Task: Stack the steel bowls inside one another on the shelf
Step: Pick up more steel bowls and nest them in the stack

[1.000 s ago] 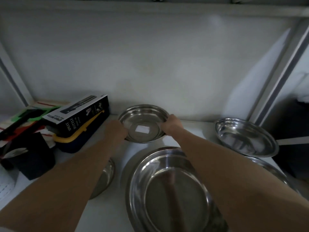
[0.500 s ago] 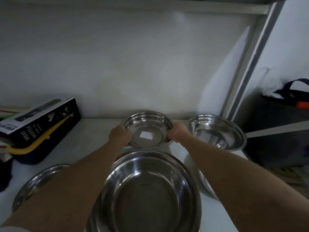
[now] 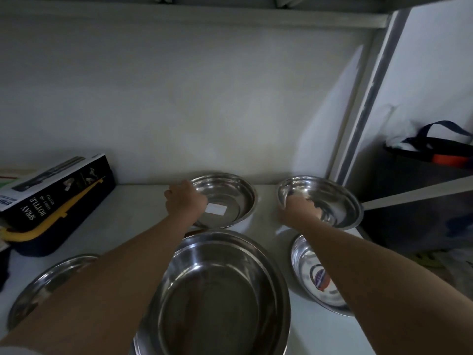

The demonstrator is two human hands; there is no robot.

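Note:
Several steel bowls stand on the white shelf. My left hand grips the left rim of a small bowl with a white sticker at the back middle. My right hand has its fingers over the near-left rim of another small bowl at the back right. A large bowl sits in front, below my arms. A bowl with a round label lies at the right, partly under my right forearm. A shallow bowl shows at the front left, half hidden by my left arm.
A black spray-bottle box with a yellow part lies at the left on the shelf. The shelf's back wall is close behind the bowls. A grey upright post bounds the right side; a dark bag sits beyond it.
My right hand let go of the sticker bowl's right rim and moved right onto the back right bowl's rim. My left hand stays on the sticker bowl. The view shifted slightly.

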